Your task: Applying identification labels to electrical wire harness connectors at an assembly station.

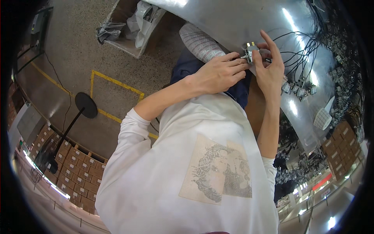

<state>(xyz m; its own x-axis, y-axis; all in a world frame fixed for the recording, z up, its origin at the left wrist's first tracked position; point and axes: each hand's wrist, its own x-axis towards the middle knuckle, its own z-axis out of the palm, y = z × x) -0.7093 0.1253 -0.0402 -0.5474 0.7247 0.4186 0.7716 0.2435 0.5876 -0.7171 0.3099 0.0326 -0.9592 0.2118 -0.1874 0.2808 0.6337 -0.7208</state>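
Over the near edge of the metal table, both hands meet at a small grey block-shaped part (pixel 249 52) with two brass-coloured prongs on top. It looks like an electrical component, though its exact kind cannot be made out. My right hand (pixel 269 66) grips its body between thumb and fingers, the index finger stretched upward. My left hand (pixel 224 74) is closed at the part's left side, fingertips at a thin metal end; what they pinch is partly hidden. Black cables (pixel 300 50) fan out on the table to the right, ending in several similar small parts (pixel 300 89).
A large pile of similar parts (pixel 343 74) covers the table's right side, near a white plastic scoop (pixel 322 118). A roll of printed labels (pixel 198 42) lies beside my left hand. On the floor stand an open carton (pixel 152 35) with plastic bags and a round-based stand (pixel 86 105).
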